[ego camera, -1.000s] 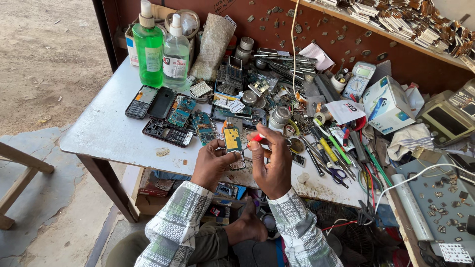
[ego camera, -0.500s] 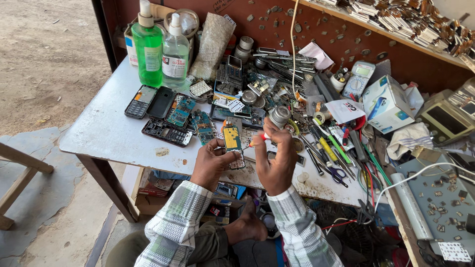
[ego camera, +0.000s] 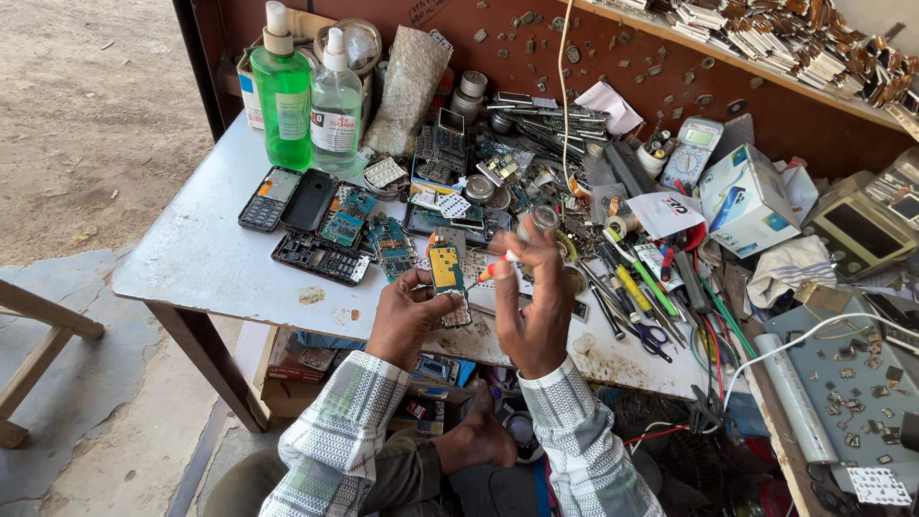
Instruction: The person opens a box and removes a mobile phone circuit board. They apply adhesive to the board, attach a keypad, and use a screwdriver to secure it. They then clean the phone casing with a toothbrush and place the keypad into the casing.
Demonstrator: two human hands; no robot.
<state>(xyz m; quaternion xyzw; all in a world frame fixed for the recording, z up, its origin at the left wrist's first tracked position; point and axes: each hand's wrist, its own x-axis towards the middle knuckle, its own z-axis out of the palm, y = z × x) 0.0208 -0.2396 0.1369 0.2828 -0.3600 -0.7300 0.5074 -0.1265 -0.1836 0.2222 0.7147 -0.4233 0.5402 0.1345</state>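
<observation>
At frame centre, the left hand grips a small circuit board. The right hand has lifted slightly, now pinching a screwdriver whose tip meets the board.

A pale worktable stands under the hands, its surface stained and worn. Beyond them rises a dark red-brown back wall, topped by a shelf up to the right. Left of the hands lies bare sandy ground in daylight, with a wooden frame at the lower left.
</observation>
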